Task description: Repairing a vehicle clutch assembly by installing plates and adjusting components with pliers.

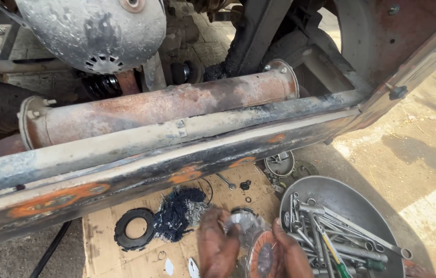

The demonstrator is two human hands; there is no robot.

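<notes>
Greasy metal disc [260, 257], probably heavy, stiff, slippery; best gripped at rim. Left hand [217, 246] and right hand [291, 256] fingers closed round it, over cardboard [99, 242].

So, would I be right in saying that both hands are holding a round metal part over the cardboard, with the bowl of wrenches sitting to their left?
Not quite: the head view shows the bowl of wrenches to the right of the hands, not the left. The rest holds: the left hand and right hand hold a round metal part over the cardboard.
</notes>
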